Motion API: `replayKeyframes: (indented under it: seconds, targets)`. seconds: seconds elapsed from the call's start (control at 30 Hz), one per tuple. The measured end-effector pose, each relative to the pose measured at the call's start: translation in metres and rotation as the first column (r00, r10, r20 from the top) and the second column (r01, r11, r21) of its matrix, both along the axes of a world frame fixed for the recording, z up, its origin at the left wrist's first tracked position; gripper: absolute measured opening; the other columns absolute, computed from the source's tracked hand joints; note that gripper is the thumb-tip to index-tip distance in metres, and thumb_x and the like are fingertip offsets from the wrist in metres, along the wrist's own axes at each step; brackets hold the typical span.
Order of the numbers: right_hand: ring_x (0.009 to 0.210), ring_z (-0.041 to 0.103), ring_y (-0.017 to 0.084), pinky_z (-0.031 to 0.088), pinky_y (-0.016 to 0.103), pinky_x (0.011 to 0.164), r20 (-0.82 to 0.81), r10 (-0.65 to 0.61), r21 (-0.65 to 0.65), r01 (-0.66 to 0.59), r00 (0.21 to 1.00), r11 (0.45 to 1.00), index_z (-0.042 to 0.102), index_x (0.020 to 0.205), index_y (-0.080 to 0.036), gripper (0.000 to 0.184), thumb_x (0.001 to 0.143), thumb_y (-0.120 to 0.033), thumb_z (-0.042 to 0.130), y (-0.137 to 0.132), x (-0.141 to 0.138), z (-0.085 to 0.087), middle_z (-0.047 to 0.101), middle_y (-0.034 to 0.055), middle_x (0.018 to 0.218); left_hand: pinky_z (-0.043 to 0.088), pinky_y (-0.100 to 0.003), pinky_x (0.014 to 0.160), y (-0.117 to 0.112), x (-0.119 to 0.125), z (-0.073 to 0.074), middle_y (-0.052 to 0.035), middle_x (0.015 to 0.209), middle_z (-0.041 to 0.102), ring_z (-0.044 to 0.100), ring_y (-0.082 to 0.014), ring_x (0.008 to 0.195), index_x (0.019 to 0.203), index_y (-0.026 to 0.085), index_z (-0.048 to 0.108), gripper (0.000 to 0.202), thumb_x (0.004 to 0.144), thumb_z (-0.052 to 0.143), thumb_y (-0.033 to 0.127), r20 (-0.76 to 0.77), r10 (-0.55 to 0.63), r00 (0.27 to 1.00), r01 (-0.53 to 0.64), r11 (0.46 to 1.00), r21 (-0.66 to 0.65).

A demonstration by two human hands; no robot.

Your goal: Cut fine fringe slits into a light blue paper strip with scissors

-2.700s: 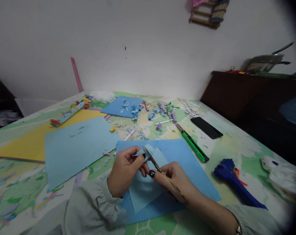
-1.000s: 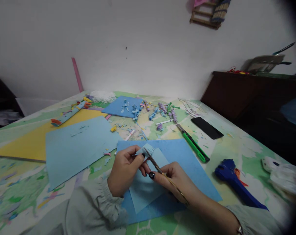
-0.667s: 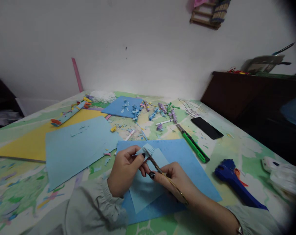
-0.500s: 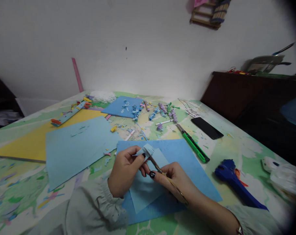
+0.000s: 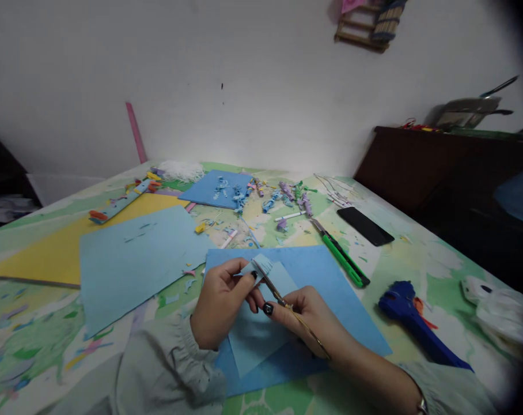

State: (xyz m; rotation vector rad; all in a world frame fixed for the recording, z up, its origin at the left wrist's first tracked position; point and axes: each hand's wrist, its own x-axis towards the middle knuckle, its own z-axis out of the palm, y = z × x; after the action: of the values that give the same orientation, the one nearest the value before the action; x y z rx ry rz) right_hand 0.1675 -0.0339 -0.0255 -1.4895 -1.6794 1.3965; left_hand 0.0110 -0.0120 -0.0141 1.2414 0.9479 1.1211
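My left hand (image 5: pixel 227 297) pinches a small light-blue paper piece (image 5: pixel 265 264) between thumb and fingers; its far edge has a row of fine slits. My right hand (image 5: pixel 315 323) is closed round a pair of scissors (image 5: pixel 274 289) with gold-coloured handles, and the blades lie at the slit edge of the piece. Below both hands is a larger light-blue sheet (image 5: pixel 255 351), resting on a darker blue sheet (image 5: pixel 352 323). Part of the scissors' handle is hidden by my right hand.
A green utility knife (image 5: pixel 341 256) and a black phone (image 5: pixel 365 226) lie to the right, with a blue glue gun (image 5: pixel 417 323) nearer. Left are a light-blue sheet (image 5: pixel 136 271) and a yellow sheet (image 5: pixel 41 253). Curled paper pieces (image 5: pixel 272 200) and scraps lie at the back.
Almost nothing differs. The scissor blades have shifted very slightly at the edge of the paper piece, while both hands keep their places.
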Motion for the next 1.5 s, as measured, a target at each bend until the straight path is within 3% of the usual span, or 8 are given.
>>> replayKeyframes:
  seconds: [1.5]
  targets:
    - [0.032, 0.023, 0.003, 0.014, 0.018, 0.032, 0.017, 0.008, -0.004, -0.008, 1.000, 1.000, 0.035, 0.044, -0.017, 0.051, 0.071, -0.056, 0.055, -0.0005, -0.0007, -0.0004, 0.028, -0.0073, 0.034, 0.042, -0.021, 0.040, -0.0009, 0.0007, 0.0003, 0.0023, 0.041, 0.059, 0.052, -0.0103, 0.037, 0.061, 0.016, 0.051, 0.013, 0.071, 0.054, 0.024, 0.009, -0.009, 1.000, 0.009, 1.000, -0.009]
